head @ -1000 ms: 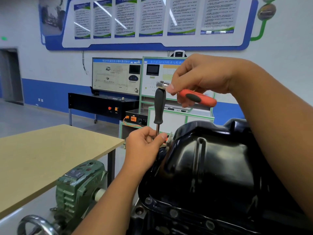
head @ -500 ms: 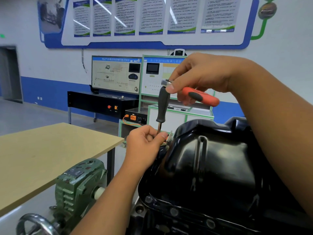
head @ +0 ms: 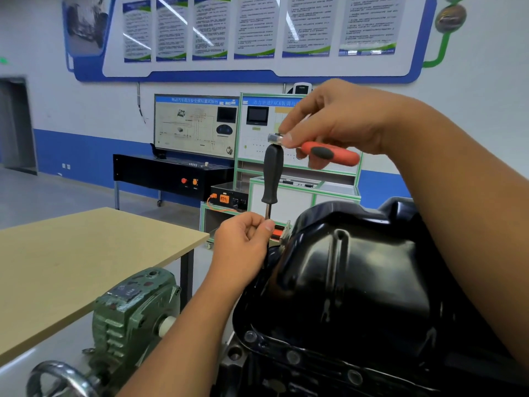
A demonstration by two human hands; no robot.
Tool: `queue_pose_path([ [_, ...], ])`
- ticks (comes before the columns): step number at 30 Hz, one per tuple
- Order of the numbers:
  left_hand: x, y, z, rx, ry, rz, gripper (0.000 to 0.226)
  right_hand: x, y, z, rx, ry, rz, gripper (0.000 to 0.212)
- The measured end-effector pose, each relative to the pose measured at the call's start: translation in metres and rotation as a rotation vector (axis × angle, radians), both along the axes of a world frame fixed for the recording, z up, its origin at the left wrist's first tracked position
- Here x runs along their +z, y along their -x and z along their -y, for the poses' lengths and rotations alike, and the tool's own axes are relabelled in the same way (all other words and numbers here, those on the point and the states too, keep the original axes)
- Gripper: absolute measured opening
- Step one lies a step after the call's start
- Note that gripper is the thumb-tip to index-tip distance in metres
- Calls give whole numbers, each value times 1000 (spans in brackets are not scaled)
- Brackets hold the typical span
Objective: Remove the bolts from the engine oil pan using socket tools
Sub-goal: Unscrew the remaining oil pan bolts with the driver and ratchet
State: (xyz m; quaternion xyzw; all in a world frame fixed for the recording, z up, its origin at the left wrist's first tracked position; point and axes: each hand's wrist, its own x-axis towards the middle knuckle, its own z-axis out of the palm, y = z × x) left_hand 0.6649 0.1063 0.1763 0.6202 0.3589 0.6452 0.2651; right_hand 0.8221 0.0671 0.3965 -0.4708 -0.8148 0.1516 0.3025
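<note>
My right hand (head: pixel 337 121) grips the red-handled ratchet (head: pixel 329 153), its head seated on top of the upright black driver (head: pixel 273 173). My left hand (head: pixel 243 245) pinches the driver's thin shaft just beside the far left rim of the black oil pan (head: pixel 357 282); bolts (head: pixel 293 357) sit along its near flange.

Left hand (head: pixel 243 247) raised, fingers curled in a pinch; right hand (head: pixel 337 121) higher, its grip closed, forearm slanting down

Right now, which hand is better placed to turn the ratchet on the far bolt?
The right hand: it already holds the orange ratchet atop the black driver. The left hand steadies the shaft below.
</note>
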Motion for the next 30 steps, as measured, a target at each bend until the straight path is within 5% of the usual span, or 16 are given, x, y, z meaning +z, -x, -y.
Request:
queue_pose_path([
  [6, 2, 0, 1, -33, -30, -47, 24, -2, -4, -5, -138, -173, 180, 34],
  [12, 4, -3, 3, 66, -57, -122, 28, 0, -2, 2, 6, 23, 30, 32],
  [20, 4, 0, 4, -66, -19, -66, 29, -2, -3, -4, -130, -167, 197, 35],
  [26, 5, -4, 1, 43, -33, -77, 35, 0, -2, 2, 34, 36, 49, 37],
  [30, 4, -4, 1, 35, -35, -72, 33, -1, -3, -1, -10, -40, 62, 35],
])
